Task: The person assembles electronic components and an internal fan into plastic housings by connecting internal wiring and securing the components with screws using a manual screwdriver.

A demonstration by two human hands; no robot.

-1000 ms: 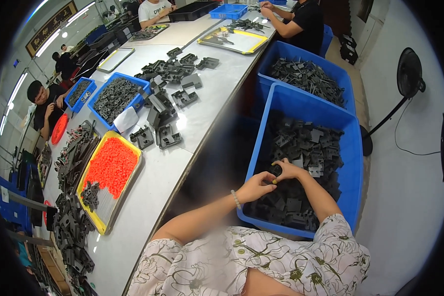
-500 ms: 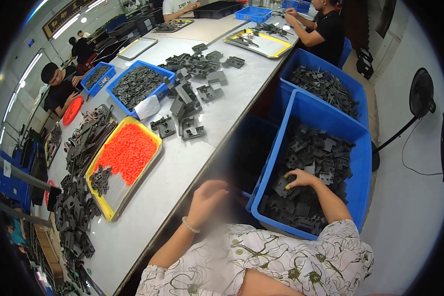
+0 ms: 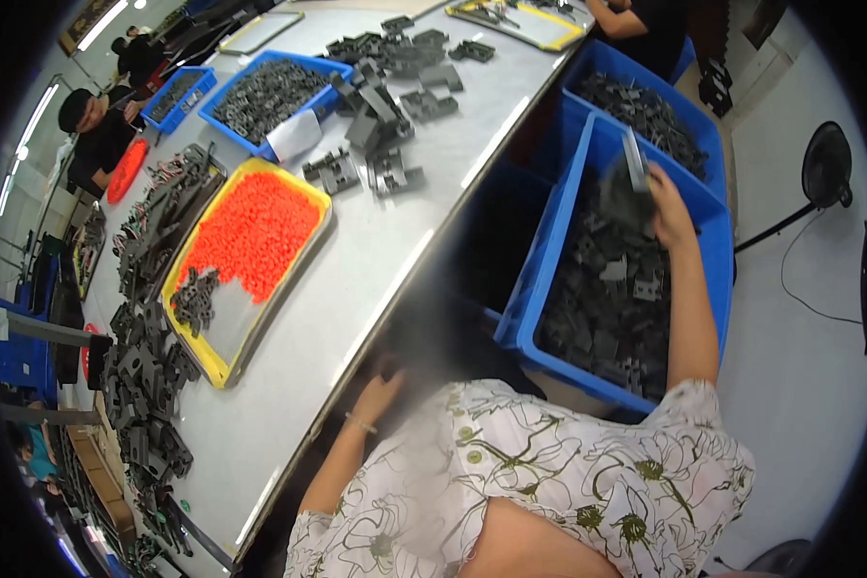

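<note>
Over the big blue bin (image 3: 530, 332) on the right, my right hand (image 3: 674, 214) grips a dark grey plastic housing (image 3: 632, 179), smeared by motion and held above the heap. Beneath it lie many similar grey plastic parts (image 3: 597, 323), some showing slots and square openings. My left hand (image 3: 380, 393), with a beaded bracelet at the wrist, hangs low beside the table's near edge. Its fingers are dim and partly lost in shadow, and I make out nothing held in them.
On the white table (image 3: 376, 260) stand a yellow-rimmed tray (image 3: 223, 371) of small red pieces, a blue crate (image 3: 342, 75) of grey parts, and scattered housings (image 3: 371, 125). A second blue bin (image 3: 713, 144) adjoins mine. A fan (image 3: 827, 164) stands right. A co-worker (image 3: 91, 135) sits across.
My right hand has risen from the heap and moved toward the bin's far end with a grey plastic housing. My left hand has dropped lower and closer to my body. The view has shifted.
</note>
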